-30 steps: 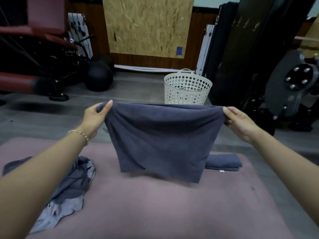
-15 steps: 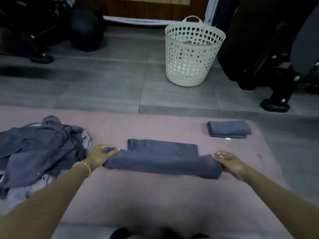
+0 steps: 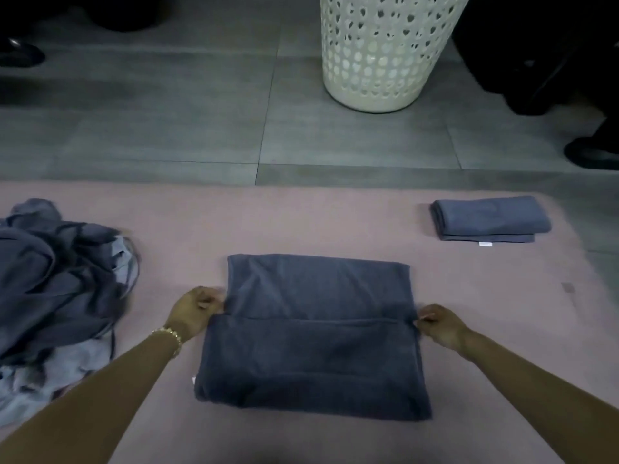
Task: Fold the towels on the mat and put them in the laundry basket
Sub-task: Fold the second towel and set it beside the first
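- Towel in work (image 3: 311, 333): dark blue-grey, lying flat on the pink mat (image 3: 301, 222), at the centre of the view. A near layer is folded over it, and that layer's straight edge runs across the cloth from hand to hand. The far part lies uncovered beyond the edge.
- Left hand (image 3: 194, 311): fingers curled, pinching the towel at its left side, at the end of the folded edge. It sits low at the mat. A gold bracelet (image 3: 169, 334) is on the wrist.
- Right hand (image 3: 438, 324): fingers curled, pinching the towel at its right side, at the other end of the same edge, also low at the mat.
- Folded towel (image 3: 489, 219): same colour, a compact rectangle on the mat's far right part, well apart from the towel in work. A small white tag (image 3: 485, 243) shows at its near edge.
- Heap of unfolded towels (image 3: 57, 283): crumpled dark and pale grey-blue cloth on the left of the mat, near the left forearm but apart from it.
- Laundry basket (image 3: 385, 51): white, perforated, upright on the grey tiled floor (image 3: 167, 128) beyond the mat's far edge. Its rim is out of view, so the contents cannot be told.
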